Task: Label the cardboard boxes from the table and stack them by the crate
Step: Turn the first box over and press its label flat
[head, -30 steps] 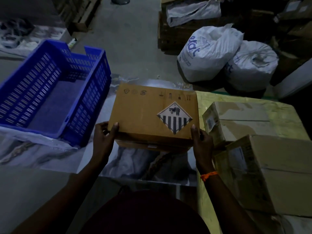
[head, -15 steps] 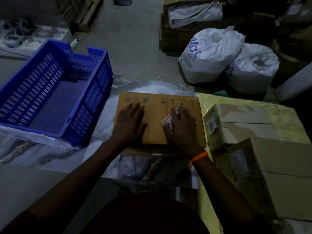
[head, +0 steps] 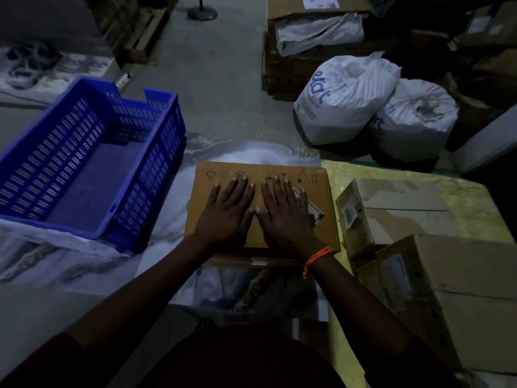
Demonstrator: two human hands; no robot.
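A brown cardboard box (head: 321, 219) with printed handling symbols lies flat on a white sheet, just right of the blue slatted crate (head: 92, 169). Another box edge shows under its near side. My left hand (head: 228, 211) presses flat on the box top, fingers straight. My right hand (head: 285, 214), with an orange thread at the wrist, lies flat beside it and covers most of a diamond-shaped striped label (head: 314, 211). Two more cardboard boxes (head: 391, 208) (head: 458, 292) stand on the yellowish table (head: 475, 197) at the right.
Two white tied sacks (head: 344, 99) (head: 416, 119) sit on the floor beyond the table. Open cartons (head: 313, 29) and wooden pallets (head: 134, 35) stand farther back. A white patterned sheet (head: 70, 256) lies under the crate. Grey floor runs between crate and sacks.
I set the box down beside the crate, let go of its sides, and moved both hands onto its top, where they now lie flat side by side over the label.
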